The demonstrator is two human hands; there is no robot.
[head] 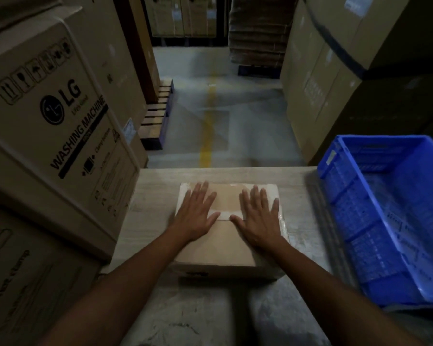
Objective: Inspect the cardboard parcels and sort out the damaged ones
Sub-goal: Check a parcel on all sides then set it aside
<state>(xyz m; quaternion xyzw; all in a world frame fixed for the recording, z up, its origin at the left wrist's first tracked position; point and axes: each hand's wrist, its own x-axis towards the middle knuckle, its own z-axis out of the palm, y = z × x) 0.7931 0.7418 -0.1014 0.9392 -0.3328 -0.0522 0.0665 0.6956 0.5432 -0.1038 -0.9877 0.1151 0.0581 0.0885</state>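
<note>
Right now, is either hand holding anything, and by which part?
No grip on anything. The left hand and right hand lie flat, fingers straight, on top of the parcel.

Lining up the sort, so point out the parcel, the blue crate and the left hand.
parcel (231, 248): head view, bare cardboard top between the wrists.
blue crate (353, 216): head view, its left wall.
left hand (195, 216): head view, back of the hand, flat on the parcel.
</note>
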